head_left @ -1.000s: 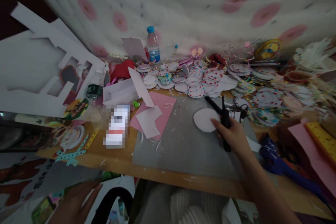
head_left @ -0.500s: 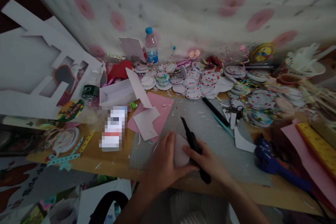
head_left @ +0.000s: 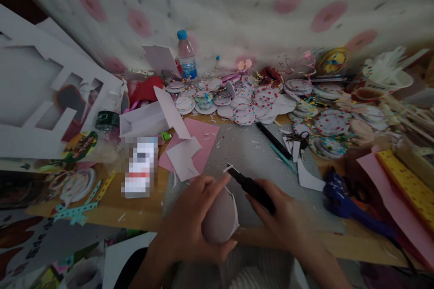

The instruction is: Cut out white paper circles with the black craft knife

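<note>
A: What is being worked on?

B: A pale paper disc (head_left: 220, 219), low in the centre of the frame, lifted just off the front edge of the grey cutting mat (head_left: 251, 153). The left hand (head_left: 190, 226) has its fingers (head_left: 210, 185) wrapped round the disc from the left, thumb underneath, so the disc is gripped and tilted toward the camera.

A: And the other hand?

B: The right hand (head_left: 285, 221) is clenched round a pair of black scissors (head_left: 252, 186), whose tip points up and left and meets the disc's upper right rim. A thin white sliver (head_left: 228, 168) curls off at the tip, so I judge the step to be trimming the edge.

A: What would the next move call for?

B: Likely turning the disc a little with the left fingers so that the blades follow the curve. The cut is narrow, so small bites would matter.

A: Around them?

B: On the mat's left lies pink paper (head_left: 200, 137) with a white scrap on it. Right of the hands a blue tool (head_left: 342, 198) rests on the desk (head_left: 145, 207). Toward the top, stacks of dotted paper circles (head_left: 257, 101) spread across, with a water bottle (head_left: 186, 56) behind them at upper left of centre.
</note>
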### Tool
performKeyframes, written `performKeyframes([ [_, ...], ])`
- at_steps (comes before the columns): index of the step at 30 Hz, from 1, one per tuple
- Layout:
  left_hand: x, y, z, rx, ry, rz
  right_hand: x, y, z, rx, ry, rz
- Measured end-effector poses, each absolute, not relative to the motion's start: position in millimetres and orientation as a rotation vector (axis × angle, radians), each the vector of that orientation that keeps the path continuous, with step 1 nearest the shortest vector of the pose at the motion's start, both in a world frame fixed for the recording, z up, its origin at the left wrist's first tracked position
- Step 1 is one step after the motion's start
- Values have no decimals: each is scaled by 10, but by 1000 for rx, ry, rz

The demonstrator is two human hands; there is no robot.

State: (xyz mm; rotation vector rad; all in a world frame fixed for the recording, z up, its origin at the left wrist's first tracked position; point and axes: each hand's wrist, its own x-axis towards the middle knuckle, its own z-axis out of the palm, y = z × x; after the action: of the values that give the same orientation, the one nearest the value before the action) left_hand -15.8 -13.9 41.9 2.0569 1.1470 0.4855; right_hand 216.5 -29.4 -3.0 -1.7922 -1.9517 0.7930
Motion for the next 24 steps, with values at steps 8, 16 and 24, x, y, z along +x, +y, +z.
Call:
performKeyframes([
  [8, -196, -31, 352, 2185, 1350, 281, 2188, -321, -5, -1741, -2073, 573],
  [16, -264, -76, 147, 1943, 1392, 513, 2380, -334, -63, -1815, -1876, 802],
  [24, 238, -164, -109, 1845, 1070, 591, 2050, -313, 77, -1612, -1329, 1228],
])
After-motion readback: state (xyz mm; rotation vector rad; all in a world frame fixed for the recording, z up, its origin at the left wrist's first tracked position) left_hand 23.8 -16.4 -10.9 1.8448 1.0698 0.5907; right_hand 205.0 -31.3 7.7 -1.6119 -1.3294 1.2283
